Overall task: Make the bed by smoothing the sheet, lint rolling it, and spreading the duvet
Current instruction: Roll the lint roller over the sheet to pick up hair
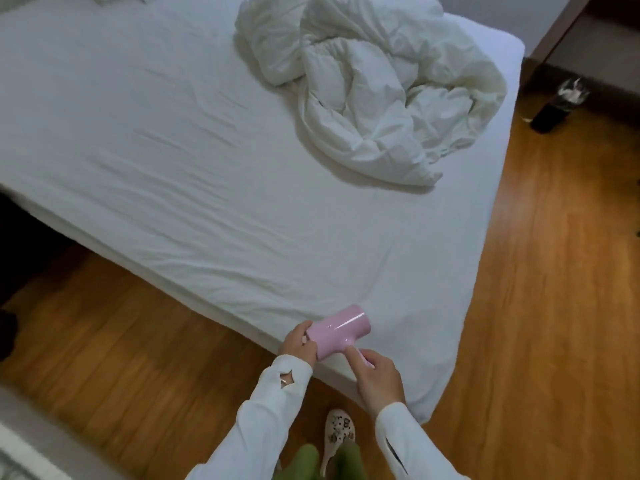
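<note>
A pink lint roller (337,332) in its glossy cover hangs over the near corner of the bed. My left hand (298,342) grips the left end of its cylinder. My right hand (375,372) holds the handle, with the forefinger lying along the cover. The white fitted sheet (180,161) covers the mattress and shows light wrinkles. A white duvet (374,88) lies crumpled in a heap at the far right of the bed.
Wooden floor (540,306) runs around the bed's near and right sides. A dark bottle (557,105) stands on the floor at the right by a wooden furniture piece (568,26). My slippered foot (337,434) is by the bed corner.
</note>
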A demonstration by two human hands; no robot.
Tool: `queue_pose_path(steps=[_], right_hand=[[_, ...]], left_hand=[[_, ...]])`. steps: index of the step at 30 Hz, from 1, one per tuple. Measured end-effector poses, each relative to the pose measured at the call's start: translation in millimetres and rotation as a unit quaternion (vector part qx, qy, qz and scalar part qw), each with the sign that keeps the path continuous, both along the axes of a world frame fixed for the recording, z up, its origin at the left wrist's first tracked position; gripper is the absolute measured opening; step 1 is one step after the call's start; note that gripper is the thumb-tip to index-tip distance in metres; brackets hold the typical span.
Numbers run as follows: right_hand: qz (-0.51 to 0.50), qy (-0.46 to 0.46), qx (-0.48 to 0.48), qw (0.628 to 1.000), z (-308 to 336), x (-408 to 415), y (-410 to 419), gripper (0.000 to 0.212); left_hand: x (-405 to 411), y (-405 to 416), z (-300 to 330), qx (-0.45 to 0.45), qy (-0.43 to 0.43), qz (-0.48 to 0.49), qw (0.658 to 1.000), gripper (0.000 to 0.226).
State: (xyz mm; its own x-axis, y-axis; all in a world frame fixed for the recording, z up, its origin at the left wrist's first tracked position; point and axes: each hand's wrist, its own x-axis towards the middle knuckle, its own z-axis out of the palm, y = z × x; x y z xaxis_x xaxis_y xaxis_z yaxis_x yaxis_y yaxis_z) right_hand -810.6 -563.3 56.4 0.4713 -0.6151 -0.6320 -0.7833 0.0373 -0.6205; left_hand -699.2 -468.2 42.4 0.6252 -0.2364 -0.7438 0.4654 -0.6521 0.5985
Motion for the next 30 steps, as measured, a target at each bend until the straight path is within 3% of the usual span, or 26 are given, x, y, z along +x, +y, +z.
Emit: queue_pose_path(steps=[11, 19, 30], right_hand=[[0.202, -0.103, 0.016, 0.974, 60.7, 107.3, 35.2, 0.022], [0.254, -0.125, -0.019, 0.959, 72.6, 247.7, 142.4, 0.032], [0.250, -0.153, -0.025, 0.956, 97.2, 444.8, 285.4, 0.023]], left_hand=[[52.3, 74.6, 59.4, -0.072, -0.067, 0.285, 0.954, 0.060], [187.8, 186.3, 71.2, -0.087, -0.103, 0.318, 0.938, 0.053], [362.1, 325.6, 92.5, -0.136, -0.144, 0.356, 0.913, 0.045]])
